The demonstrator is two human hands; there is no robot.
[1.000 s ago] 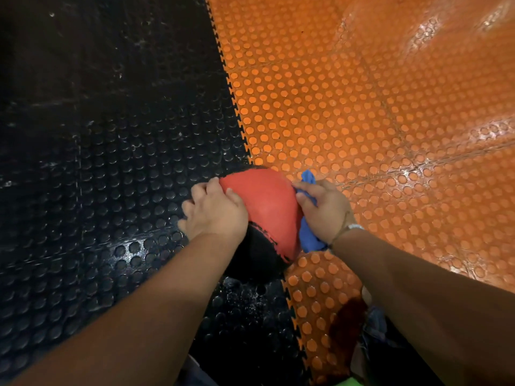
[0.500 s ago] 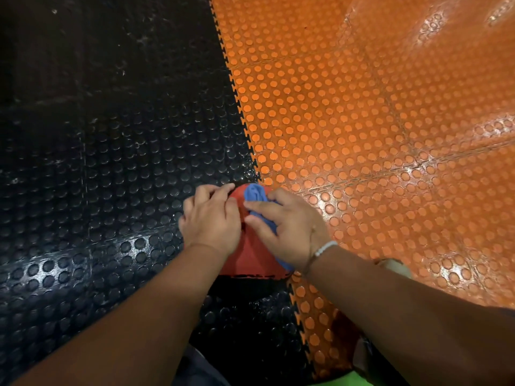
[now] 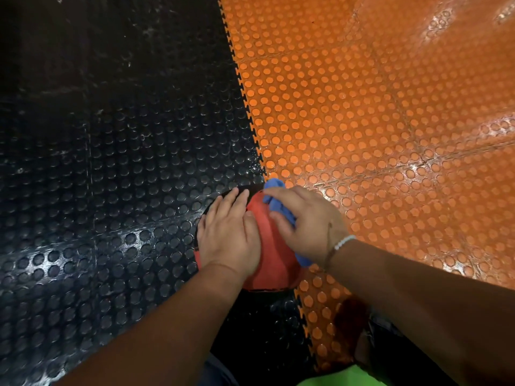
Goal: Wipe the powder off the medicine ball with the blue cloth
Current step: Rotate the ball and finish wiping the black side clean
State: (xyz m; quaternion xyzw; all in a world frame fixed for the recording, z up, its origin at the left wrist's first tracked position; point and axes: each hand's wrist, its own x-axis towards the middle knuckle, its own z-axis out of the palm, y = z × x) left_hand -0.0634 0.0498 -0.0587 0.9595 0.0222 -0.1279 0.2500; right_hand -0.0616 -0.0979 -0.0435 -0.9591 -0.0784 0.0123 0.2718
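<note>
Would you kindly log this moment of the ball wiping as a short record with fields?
object: red and black medicine ball, on the floor at the seam between black mat and orange mat
tool: blue cloth, bunched on the ball's far upper side
left hand: flat on the ball, fingers straight
right hand: grips the cloth against the ball; bracelet on wrist

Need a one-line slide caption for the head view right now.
Left hand rests flat on the red-and-black medicine ball while the right hand holds the blue cloth against it.
</note>
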